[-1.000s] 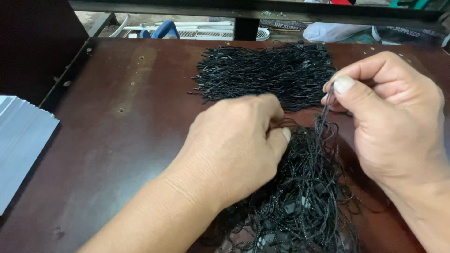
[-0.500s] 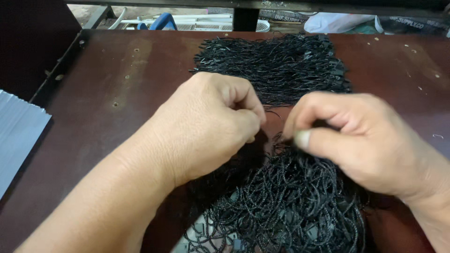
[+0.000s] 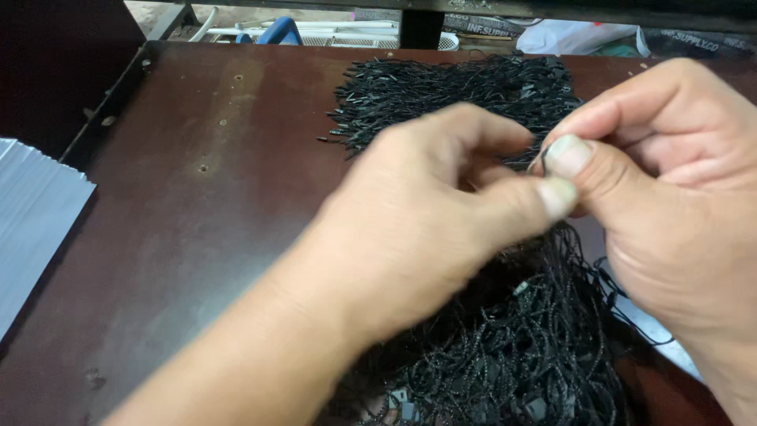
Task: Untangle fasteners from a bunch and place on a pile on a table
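My left hand [image 3: 418, 229] and my right hand [image 3: 670, 197] meet above a tangled heap of thin black cords [image 3: 512, 347] on a dark brown table [image 3: 197, 205]. Thumb and forefinger of each hand pinch the same black cord [image 3: 542, 162], and strands hang from the fingers down into the heap. Behind the hands lies a flatter, neater layer of the same black cords [image 3: 441, 87]. Small plastic tags show among the cords at the bottom.
A stack of pale grey sheets [image 3: 31, 213] lies off the table's left edge. Beyond the far edge are a blue object [image 3: 280, 31], white tubing and a white plastic bag [image 3: 576, 35]. A dark upright post [image 3: 418, 28] stands at the back.
Both hands have lifted off the heap and come closer to the camera. Their fingertips now pinch together on one cord, where before they were pressing down into the tangle.
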